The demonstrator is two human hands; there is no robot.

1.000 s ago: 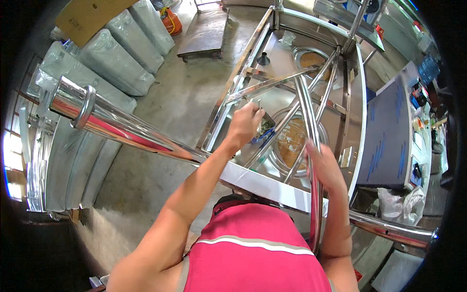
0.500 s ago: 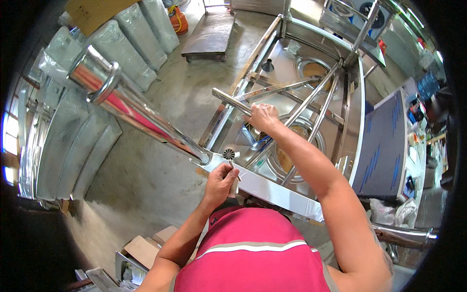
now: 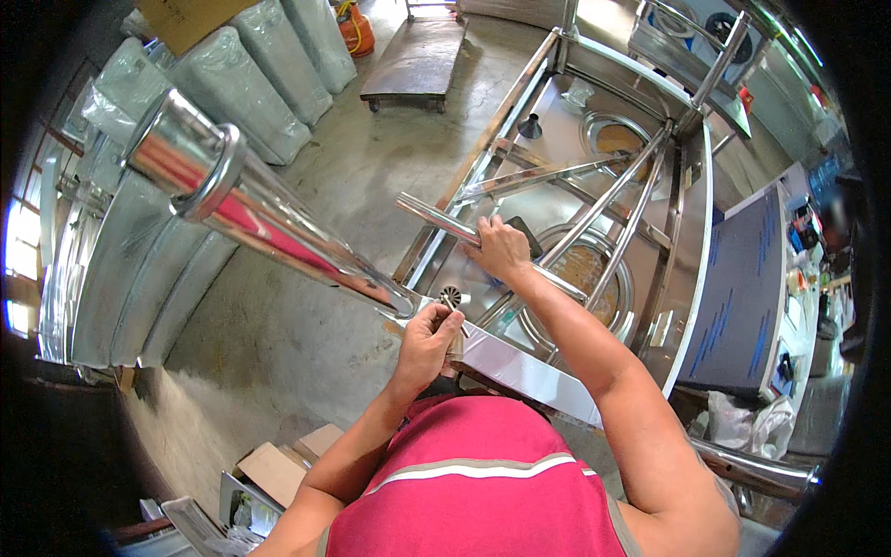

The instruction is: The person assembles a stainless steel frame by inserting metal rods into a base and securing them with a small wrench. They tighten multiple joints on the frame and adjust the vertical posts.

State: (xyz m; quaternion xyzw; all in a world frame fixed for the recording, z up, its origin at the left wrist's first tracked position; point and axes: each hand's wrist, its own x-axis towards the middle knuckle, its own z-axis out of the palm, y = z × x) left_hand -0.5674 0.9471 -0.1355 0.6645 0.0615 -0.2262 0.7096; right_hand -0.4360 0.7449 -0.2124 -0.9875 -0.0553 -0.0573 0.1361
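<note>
Hold steady the steel tube gripped in the right hand and the thin metal piece pinched in the left hand, minding the slotted disc just beyond.

We're in a metal workshop: shiny rectangular steel frame here, bare grey concrete floor, dark flat-decked trolley, silvery plastic-wrapped slabs, bright orange gas cylinder!

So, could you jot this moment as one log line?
left hand: pinching thin metal piece | right hand: gripping steel tube | nearby: steel frame, black cone
</note>
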